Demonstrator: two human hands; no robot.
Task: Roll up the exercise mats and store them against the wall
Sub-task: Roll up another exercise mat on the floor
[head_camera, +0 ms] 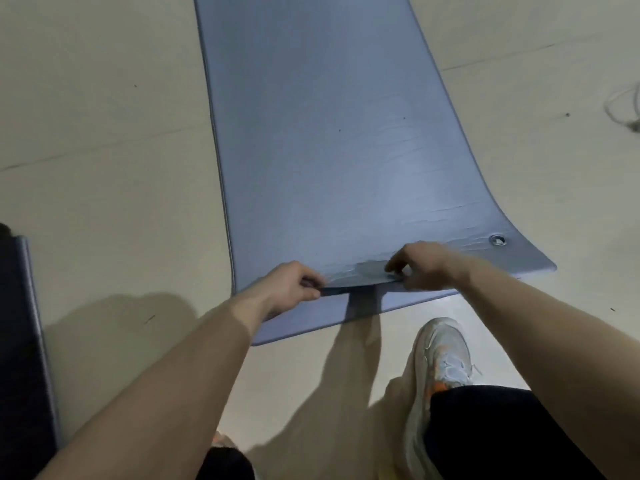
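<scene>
Head view looks down on a blue mat spread flat on the pale floor, running from the top of the frame to just ahead of the person's feet. Both arms reach down to its near end. The left hand has its fingers curled and clamped on the mat a little in from the near edge. The right hand does the same just beside it, fingers bent down and pinching the surface. A dark strip runs between the two hands; whether it is a strap or a raised fold cannot be told. A metal eyelet sits in the mat's near right corner, which lies flat. A pale shoe stands on the floor just short of the near edge. A dark second mat lies at the left border, well apart from the blue one, and a thin cable lies at the far right.
</scene>
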